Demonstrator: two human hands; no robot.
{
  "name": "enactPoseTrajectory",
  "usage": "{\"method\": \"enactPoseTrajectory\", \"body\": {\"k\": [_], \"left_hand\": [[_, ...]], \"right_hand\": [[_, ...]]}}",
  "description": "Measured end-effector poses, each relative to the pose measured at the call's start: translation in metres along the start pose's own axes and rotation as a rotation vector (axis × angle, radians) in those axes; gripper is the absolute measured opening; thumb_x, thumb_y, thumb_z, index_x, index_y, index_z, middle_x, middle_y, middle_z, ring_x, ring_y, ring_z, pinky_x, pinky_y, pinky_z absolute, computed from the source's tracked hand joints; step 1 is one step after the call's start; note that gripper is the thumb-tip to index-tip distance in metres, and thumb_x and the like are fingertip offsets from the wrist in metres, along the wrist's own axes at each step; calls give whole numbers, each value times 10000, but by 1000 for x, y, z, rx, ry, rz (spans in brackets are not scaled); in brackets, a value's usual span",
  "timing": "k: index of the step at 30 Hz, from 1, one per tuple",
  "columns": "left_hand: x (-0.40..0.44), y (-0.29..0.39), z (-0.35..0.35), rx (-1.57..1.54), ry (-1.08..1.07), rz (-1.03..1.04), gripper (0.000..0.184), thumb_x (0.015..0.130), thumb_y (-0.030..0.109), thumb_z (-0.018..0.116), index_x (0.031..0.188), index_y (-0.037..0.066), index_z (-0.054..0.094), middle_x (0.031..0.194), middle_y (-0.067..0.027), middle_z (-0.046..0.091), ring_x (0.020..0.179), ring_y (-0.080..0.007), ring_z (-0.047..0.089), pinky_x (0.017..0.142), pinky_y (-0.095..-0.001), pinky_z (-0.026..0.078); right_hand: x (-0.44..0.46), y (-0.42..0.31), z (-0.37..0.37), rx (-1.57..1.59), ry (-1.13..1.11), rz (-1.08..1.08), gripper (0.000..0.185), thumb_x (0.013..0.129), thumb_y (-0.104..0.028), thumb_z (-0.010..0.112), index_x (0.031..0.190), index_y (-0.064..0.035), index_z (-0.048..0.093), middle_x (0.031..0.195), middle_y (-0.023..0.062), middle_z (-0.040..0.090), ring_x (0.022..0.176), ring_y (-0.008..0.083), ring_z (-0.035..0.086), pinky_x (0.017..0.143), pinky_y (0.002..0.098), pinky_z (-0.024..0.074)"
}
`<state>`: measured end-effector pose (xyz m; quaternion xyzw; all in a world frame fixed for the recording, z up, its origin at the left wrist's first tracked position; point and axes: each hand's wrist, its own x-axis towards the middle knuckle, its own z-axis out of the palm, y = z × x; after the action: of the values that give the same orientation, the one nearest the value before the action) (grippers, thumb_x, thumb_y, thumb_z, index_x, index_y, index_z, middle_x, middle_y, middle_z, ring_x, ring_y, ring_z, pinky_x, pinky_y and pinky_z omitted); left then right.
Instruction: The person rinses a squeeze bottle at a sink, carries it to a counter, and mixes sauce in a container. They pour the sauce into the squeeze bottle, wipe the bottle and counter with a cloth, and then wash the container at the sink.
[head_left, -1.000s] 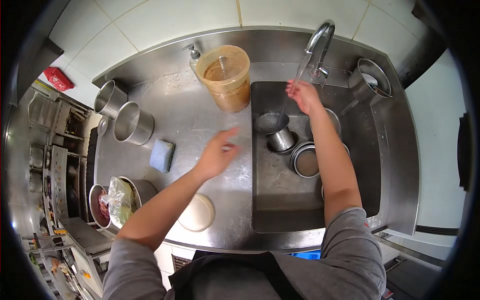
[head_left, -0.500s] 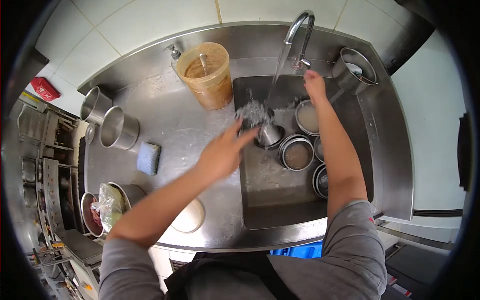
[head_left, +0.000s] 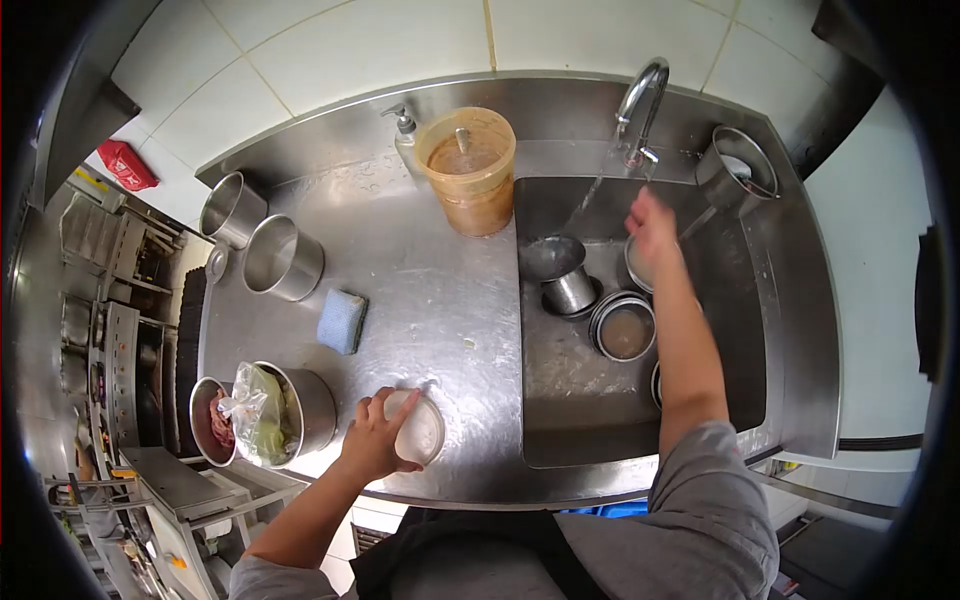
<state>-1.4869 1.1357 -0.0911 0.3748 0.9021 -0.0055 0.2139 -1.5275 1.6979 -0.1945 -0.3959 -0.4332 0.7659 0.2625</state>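
Note:
My left hand (head_left: 378,438) grips the edge of a white round tub (head_left: 424,432) near the counter's front, thumb and fingers spread around its side. Over the sink (head_left: 570,440), my right hand (head_left: 653,225) hangs just below the tap's lever, apart from it; its fingers are smeared by motion. A thin, broken stream of water falls from the tap (head_left: 640,95). Below it, a metal pot (head_left: 568,285) leans in a dark bowl. Stacked round tins (head_left: 627,330) holding cloudy water stand beside it, and another tin is partly covered by my right arm.
A stained plastic bucket (head_left: 480,205) with a handle sticking up stands behind, next to a pump bottle (head_left: 405,140). To the left are metal pots (head_left: 284,258), a blue sponge (head_left: 342,322) and containers with bagged food (head_left: 265,410). A metal pail (head_left: 735,170) sits at the back right corner.
My left hand has moved from the metal pot in the sink to the white tub. My right hand has come down from the tap lever, and the water flow has thinned.

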Motion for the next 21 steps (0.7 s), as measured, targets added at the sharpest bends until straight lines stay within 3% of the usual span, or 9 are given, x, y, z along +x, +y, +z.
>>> {"method": "enactPoseTrajectory", "body": {"k": [1,3,5,7,9,13,16,18,21], "left_hand": [[1,4,-3,-6,10,0,1234,453,422,925,1493,337,267,1418,-147,322,1215,-435,391,936,-517,491],[3,14,-13,-11,121,-12,1181,508,369,918,1498,301,276,1403,-157,347,1201,-438,387,945,-501,466],[14,13,-10,-120,113,-25,1091,581,319,888,1494,245,295,1358,-179,387,1170,-420,413,990,-494,416],[34,6,1,-229,96,-32,1001,653,269,858,1490,189,314,1314,-201,427,1139,-403,440,1035,-488,366],[73,-4,1,-355,587,198,730,812,140,746,1443,109,380,1223,-194,505,1048,-292,514,968,-415,408],[166,19,-120,-1123,711,-63,501,951,161,602,1383,-15,418,1197,-146,592,1052,-196,569,912,-319,453],[257,11,-174,-1367,739,-110,526,934,186,629,1379,-14,430,1161,-157,625,1053,-221,598,921,-323,460],[309,-11,-183,-1249,516,-142,616,899,272,676,1387,-12,428,1332,-184,525,1193,-261,528,974,-350,430],[370,-26,-175,-995,638,-316,735,844,367,727,1397,-8,422,1459,-199,378,1298,-338,425,1033,-393,381]], "right_hand": [[-29,26,0,-104,-92,-17,631,869,-428,686,1351,-98,447,1386,78,457,1229,187,450,947,399,394],[-119,78,20,-368,-212,-259,554,913,-313,643,1347,-45,426,1345,95,474,1242,191,445,1014,345,363],[-206,118,37,-629,-567,-535,531,906,-211,636,1360,-36,423,1361,175,478,1271,286,453,1062,400,355],[-284,103,58,-980,-799,-638,668,857,-258,701,1411,-55,387,1403,197,439,1301,350,412,1066,454,325],[-301,102,69,-891,-785,-697,678,852,-250,702,1417,-59,379,1411,207,420,1300,385,394,1081,472,297],[-306,91,66,-563,-452,-668,575,873,-185,674,1367,-36,420,1365,219,438,1271,386,419,1067,445,331],[-315,77,42,-639,-371,-593,504,876,-142,653,1329,-39,458,1347,211,437,1259,383,434,1058,428,352],[-332,75,12,-692,-320,-596,500,874,-138,653,1328,-48,463,1360,203,427,1260,376,434,1034,420,375],[-366,71,-42,-772,-207,-554,483,869,-121,652,1321,-82,485,1376,171,414,1241,343,455,950,386,440]]}}
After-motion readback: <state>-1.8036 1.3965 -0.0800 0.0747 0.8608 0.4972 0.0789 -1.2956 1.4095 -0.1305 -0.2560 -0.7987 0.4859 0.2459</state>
